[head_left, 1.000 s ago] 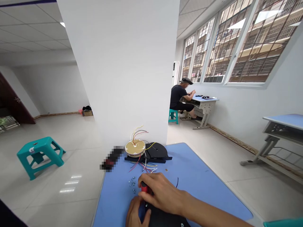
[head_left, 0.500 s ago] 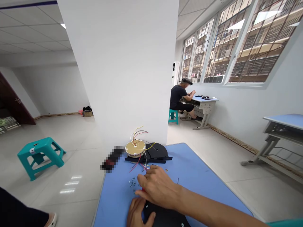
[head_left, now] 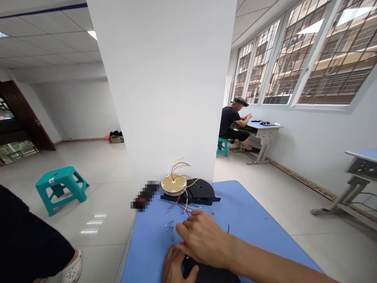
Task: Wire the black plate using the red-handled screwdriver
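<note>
My left hand grips the near-left end of a black plate, its thumb lying on the top face. Directly above that end, my right hand has its fingers curled together. A bit of red shows under its fingers; the rest of that item is hidden, so its kind is unclear. A small screw head shows on the plate below the hand. Several loose screws lie on the blue tabletop just left of my right hand.
Behind my hands sit a round tan coil disc with coloured wires and black curved plates. A blurred dark item is at the table's left edge. A teal stool stands left; a person sits at another desk.
The view has swung slightly left, so everything sits further right. Both hands stay at the black plate, with the right hand still above its end. At left, a person's leg shows more.
</note>
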Demonstrator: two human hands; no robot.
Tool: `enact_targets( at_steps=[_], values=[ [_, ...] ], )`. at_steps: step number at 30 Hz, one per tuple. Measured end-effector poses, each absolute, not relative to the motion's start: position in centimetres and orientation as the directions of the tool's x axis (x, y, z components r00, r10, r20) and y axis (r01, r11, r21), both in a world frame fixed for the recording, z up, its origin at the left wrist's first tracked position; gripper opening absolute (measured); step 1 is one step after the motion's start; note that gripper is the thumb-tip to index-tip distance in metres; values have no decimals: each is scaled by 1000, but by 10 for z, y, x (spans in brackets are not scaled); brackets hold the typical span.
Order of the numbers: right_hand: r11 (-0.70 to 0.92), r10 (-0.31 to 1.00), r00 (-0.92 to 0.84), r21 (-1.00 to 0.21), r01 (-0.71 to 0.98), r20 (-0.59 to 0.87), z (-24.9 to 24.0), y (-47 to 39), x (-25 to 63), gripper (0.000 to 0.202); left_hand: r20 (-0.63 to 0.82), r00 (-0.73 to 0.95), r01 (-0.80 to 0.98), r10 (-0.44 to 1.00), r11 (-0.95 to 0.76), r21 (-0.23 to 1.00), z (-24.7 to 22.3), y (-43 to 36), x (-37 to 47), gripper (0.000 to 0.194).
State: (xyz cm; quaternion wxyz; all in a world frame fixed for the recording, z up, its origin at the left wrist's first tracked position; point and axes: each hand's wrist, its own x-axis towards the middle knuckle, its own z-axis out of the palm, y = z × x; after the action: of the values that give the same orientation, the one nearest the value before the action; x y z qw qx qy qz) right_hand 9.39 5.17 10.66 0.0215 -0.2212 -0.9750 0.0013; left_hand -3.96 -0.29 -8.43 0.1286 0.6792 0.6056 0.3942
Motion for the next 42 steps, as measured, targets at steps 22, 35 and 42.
enact_targets(
  at_steps=[22,35,42],
  values=[
    [908,418,-899,-98,408,128,101,49,98,17,375,-73,726,924,-208,655,-82,-3,-36,28],
    [867,497,-867,-25,497,24,104,46,99,12,378,-127,688,917,-193,700,-88,-4,-32,30],
    [810,511,-840,-429,400,181,99,61,114,21,330,-126,582,935,-200,788,-89,-6,-50,46]
  ],
)
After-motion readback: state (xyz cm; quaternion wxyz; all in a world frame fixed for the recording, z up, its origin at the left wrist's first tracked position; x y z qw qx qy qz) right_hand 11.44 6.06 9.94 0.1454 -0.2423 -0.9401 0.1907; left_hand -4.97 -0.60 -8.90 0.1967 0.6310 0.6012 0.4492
